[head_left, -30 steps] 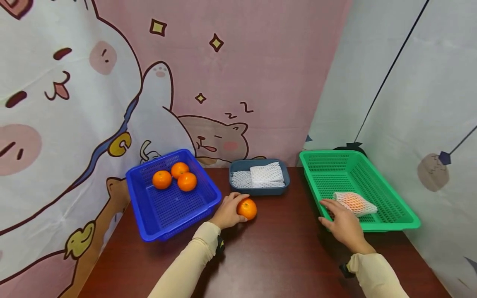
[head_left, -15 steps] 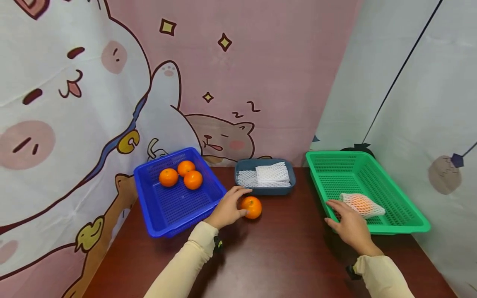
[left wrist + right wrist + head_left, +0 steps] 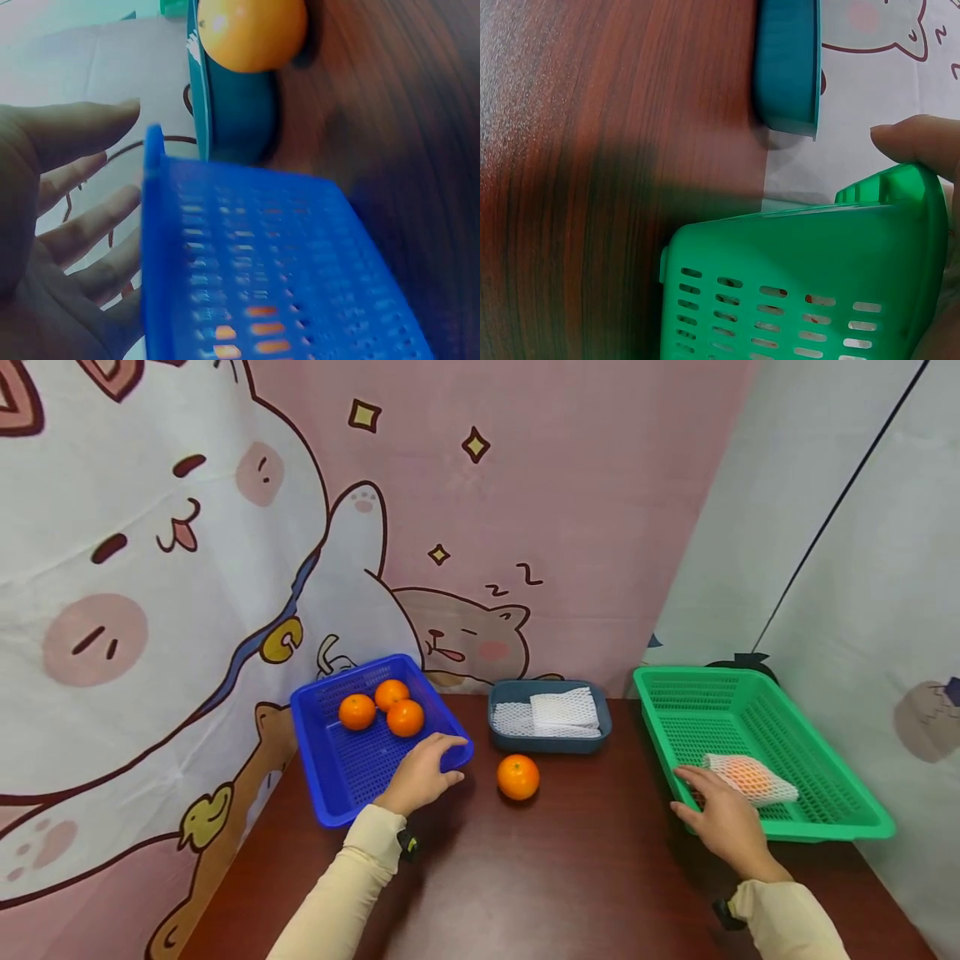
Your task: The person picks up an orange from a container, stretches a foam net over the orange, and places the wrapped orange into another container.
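An orange (image 3: pixel 518 777) sits by itself on the brown table, in front of the small dark blue tray (image 3: pixel 550 745). My left hand (image 3: pixel 422 774) hovers over the right rim of the blue basket (image 3: pixel 352 777), fingers loosely spread and holding nothing. Three more oranges (image 3: pixel 405 718) lie inside that basket. On the right, my right hand (image 3: pixel 722 814) is at the near left rim of the green basket (image 3: pixel 813 831), fingers relaxed. Beside its fingers, an orange in a white foam net (image 3: pixel 750 778) lies in the green basket. In the right wrist view the thumb stands above the rim.
White foam nets (image 3: pixel 562 710) lie in the small tray between the two baskets. A cartoon-printed cloth (image 3: pixel 585 527) hangs behind the table and along its sides.
My left hand has let go of the orange and moved left to the blue basket's rim. The orange stays on the table. My right hand keeps its place by the green basket.
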`<move>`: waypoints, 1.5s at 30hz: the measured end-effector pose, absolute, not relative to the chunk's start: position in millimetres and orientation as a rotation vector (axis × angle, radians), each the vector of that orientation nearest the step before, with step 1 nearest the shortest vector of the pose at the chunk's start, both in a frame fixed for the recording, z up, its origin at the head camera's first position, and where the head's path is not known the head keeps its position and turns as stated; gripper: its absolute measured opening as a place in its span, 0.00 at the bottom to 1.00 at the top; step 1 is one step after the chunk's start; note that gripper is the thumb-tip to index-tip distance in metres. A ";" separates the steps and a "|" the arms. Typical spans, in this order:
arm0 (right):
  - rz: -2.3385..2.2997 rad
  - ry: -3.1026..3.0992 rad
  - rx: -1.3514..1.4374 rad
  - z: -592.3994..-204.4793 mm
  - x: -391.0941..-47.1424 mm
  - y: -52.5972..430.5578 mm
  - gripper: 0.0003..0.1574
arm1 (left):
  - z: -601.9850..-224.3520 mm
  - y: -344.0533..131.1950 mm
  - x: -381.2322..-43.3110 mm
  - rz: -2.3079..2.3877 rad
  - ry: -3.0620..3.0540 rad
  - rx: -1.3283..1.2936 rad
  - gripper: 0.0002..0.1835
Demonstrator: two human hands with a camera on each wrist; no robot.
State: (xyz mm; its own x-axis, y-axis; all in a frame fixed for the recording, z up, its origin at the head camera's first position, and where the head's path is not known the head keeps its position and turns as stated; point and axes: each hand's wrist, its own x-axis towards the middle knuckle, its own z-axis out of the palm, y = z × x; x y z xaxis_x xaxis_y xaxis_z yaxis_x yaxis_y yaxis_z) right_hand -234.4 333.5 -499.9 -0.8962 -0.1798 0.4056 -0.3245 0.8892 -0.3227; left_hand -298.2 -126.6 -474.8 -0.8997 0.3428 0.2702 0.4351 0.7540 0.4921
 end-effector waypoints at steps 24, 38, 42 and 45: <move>0.611 -2.494 0.441 -497.6 -254.7 308.8 0.37 | -498.2 -131.9 -298.6 -0.780 -2.826 -0.583 0.25; 0.649 -2.599 0.610 -483.8 -339.5 243.3 0.37 | -497.0 -133.8 -297.2 -0.751 -2.834 -0.532 0.25; 0.631 -2.660 0.620 -484.9 -364.0 232.8 0.37 | -498.2 -133.7 -297.3 -0.740 -2.824 -0.534 0.25; 0.611 -2.727 0.586 -486.7 -380.0 227.8 0.38 | -499.0 -132.2 -298.5 -0.738 -2.812 -0.557 0.24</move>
